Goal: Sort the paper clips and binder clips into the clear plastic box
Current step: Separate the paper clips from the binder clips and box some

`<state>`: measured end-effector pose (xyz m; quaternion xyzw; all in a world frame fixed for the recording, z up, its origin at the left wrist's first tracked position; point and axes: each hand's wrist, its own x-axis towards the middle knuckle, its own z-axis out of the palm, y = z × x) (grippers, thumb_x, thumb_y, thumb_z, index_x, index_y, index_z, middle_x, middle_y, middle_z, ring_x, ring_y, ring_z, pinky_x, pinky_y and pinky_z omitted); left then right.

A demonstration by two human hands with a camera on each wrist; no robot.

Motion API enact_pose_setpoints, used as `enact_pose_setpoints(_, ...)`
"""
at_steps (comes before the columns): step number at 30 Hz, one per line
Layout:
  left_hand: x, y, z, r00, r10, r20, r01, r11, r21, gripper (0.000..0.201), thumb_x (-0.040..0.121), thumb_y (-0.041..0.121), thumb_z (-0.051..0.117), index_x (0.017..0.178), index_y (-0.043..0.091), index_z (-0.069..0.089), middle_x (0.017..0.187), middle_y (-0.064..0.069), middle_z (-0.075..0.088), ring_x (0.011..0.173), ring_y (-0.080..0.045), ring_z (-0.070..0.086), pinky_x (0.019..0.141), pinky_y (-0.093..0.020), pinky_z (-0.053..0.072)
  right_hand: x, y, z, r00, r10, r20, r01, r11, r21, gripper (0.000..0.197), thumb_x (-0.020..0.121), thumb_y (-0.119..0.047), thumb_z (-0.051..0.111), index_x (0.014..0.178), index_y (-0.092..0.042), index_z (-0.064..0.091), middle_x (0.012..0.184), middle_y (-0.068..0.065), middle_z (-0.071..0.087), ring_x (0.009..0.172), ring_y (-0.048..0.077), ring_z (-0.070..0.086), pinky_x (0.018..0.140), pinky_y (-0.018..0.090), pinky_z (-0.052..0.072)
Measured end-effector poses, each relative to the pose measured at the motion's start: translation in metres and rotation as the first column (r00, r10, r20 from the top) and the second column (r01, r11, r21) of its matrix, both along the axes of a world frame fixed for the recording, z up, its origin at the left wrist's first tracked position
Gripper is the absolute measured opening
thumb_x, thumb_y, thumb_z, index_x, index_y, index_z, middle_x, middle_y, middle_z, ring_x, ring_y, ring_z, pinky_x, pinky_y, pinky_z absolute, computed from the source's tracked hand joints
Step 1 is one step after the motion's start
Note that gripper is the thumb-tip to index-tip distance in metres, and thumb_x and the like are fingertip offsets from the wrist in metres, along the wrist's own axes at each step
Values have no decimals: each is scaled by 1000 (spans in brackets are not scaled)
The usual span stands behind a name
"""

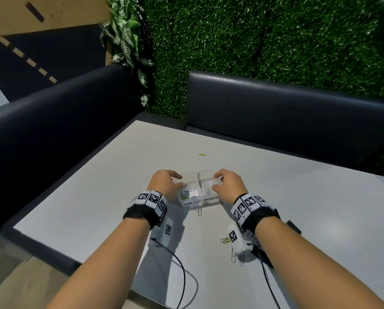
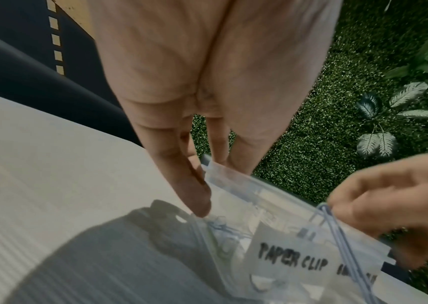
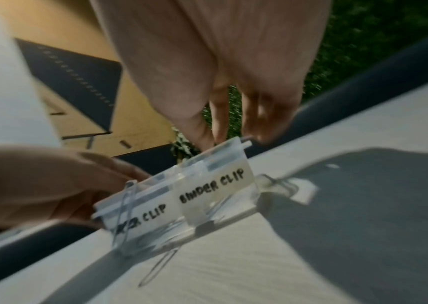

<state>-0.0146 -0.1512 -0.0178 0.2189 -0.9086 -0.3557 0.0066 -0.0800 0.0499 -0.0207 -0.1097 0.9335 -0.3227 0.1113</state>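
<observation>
Clear plastic box (image 1: 199, 190) sits on the pale grey desk (image 1: 298, 197) between both hands: the left hand (image 1: 165, 182) grips its left end and the right hand (image 1: 230, 184) its right end, each with fingers (image 2: 195, 197) curled over the far edge and thumb at the near side. Handwritten labels on its near wall read PAPER CLIP (image 2: 293, 260) on the left and BINDER CLIP (image 3: 213, 189) on the right, with silver clips inside the left compartment and one silver paper clip (image 3: 126, 218) hanging over the near wall. Loose on the desk lie a green paper clip (image 1: 202, 155) far beyond the box and more clips (image 1: 225, 240) near the right wrist.
</observation>
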Motion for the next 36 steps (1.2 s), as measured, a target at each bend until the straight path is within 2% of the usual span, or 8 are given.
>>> enact_pose_setpoints(5, -1, 3, -5, 1000, 19, -5, -18, 999, 35, 19, 90, 25, 71, 108, 20, 75, 77, 0, 68, 74, -19, 67, 76, -27, 57, 33, 1, 12, 967, -84, -241, 92, 996, 21, 14, 92, -28, 59, 81, -18, 57, 89, 1, 60, 82, 20, 59, 70, 34, 52)
enact_pose_setpoints(8, 0, 4, -4, 999, 29, -18, -27, 998, 64, 19, 89, 22, 71, 107, 18, 76, 83, -3, 72, 79, -22, 73, 79, -34, 61, 61, -5, 12, 989, -34, 147, 42, 998, -46, 19, 89, -30, 68, 79, -15, 63, 68, -2, 63, 59, 13, 60, 53, 24, 47)
enact_pose_setpoints(11, 2, 6, -2, 1000, 22, -17, -21, 997, 80, 22, 88, 22, 72, 110, 19, 74, 89, -5, 74, 79, -23, 74, 79, -37, 62, 80, -18, 1, 855, -29, 517, 225, 920, -322, 17, 84, -22, 78, 87, -7, 70, 72, 7, 70, 57, 18, 64, 53, 29, 49)
enact_pose_setpoints(16, 4, 5, -4, 998, 46, -31, -42, 992, 117, 29, 85, 20, 73, 113, 24, 66, 85, -9, 74, 67, -24, 75, 66, -40, 64, 72, -25, 3, 874, -68, 482, 259, 903, -342, 13, 86, -10, 71, 80, 1, 67, 60, 13, 62, 49, 24, 54, 52, 35, 50)
enact_pose_setpoints(20, 0, 1, -8, 997, 48, -57, -41, 993, 111, 46, 86, 28, 73, 130, 25, 59, 100, -9, 74, 81, -25, 74, 76, -40, 63, 51, -22, 30, 942, -14, 336, 93, 971, -220, 34, 86, -35, 76, 75, -2, 75, 55, 5, 69, 48, 21, 61, 48, 32, 55)
enact_pose_setpoints(26, -15, -25, -2, 998, 54, -45, -51, 996, 73, 43, 90, 21, 67, 133, 18, 64, 87, -1, 69, 83, -20, 65, 85, -27, 56, -46, -35, 47, 997, -23, -72, 25, 999, 21, 17, 92, -20, 60, 85, -8, 70, 91, 10, 73, 89, 28, 69, 75, 31, 54)
enact_pose_setpoints(33, -50, -51, -6, 1000, -9, -16, 10, 1000, 20, 39, 90, 20, 65, 129, 26, 68, 78, 6, 71, 64, -8, 63, 66, -20, 51, -154, -72, -1, 953, 297, -68, -254, 897, 361, 40, 94, -2, 53, 130, -16, 63, 133, 12, 61, 120, 32, 59, 96, 35, 48)
enact_pose_setpoints(36, -57, -51, -8, 999, -25, -21, 26, 1000, 9, 36, 90, 21, 66, 126, 26, 69, 79, 5, 72, 61, -6, 62, 58, -14, 44, -175, -88, -15, 924, 382, -27, -335, 839, 429, 29, 90, 3, 52, 113, -7, 68, 117, 17, 68, 112, 36, 60, 85, 35, 51)
